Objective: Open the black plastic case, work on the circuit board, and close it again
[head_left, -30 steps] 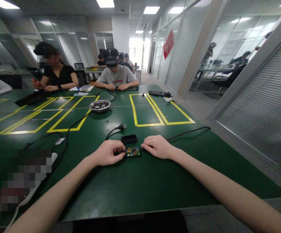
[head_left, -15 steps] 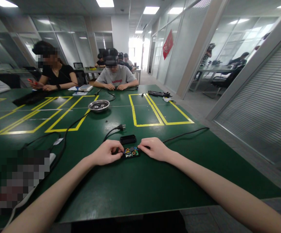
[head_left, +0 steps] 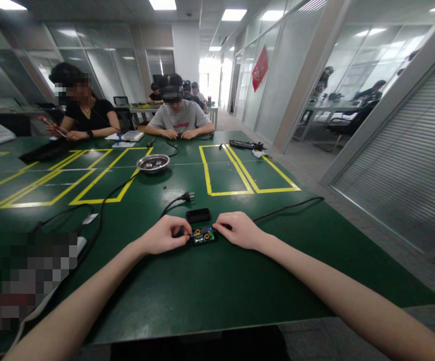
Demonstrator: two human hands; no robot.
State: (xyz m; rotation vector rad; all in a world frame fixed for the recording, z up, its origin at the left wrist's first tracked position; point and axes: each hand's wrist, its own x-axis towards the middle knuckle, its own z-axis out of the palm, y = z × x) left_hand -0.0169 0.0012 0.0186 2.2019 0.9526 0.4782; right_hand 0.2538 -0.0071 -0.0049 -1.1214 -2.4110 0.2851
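Observation:
A black power adapter (head_left: 203, 235) lies opened on the green table, its circuit board with two copper-coloured coils showing. My left hand (head_left: 168, 234) pinches at the adapter's left end, thumb and forefinger together. At the right end, my right hand (head_left: 236, 229) does the same with closed fingers. The exact spots under the fingertips are hidden. Just behind the adapter sits its black case half (head_left: 198, 215), hollow side up. One black cord with a plug (head_left: 188, 196) runs behind my left hand, and another black cord (head_left: 288, 206) leads off behind my right hand.
A metal bowl (head_left: 153, 164) with small metal parts stands farther back. Yellow tape (head_left: 230, 194) marks rectangles on the table (head_left: 217, 296). Cords and a white power strip (head_left: 48, 296), partly blurred out, lie at left. A folded black tripod-like item (head_left: 243, 145) rests at the far edge. Co-workers sit opposite.
Both my hands have shifted very slightly at the adapter's ends, keeping their pinch. The co-worker at the far left has moved a red-handled tool in their hands.

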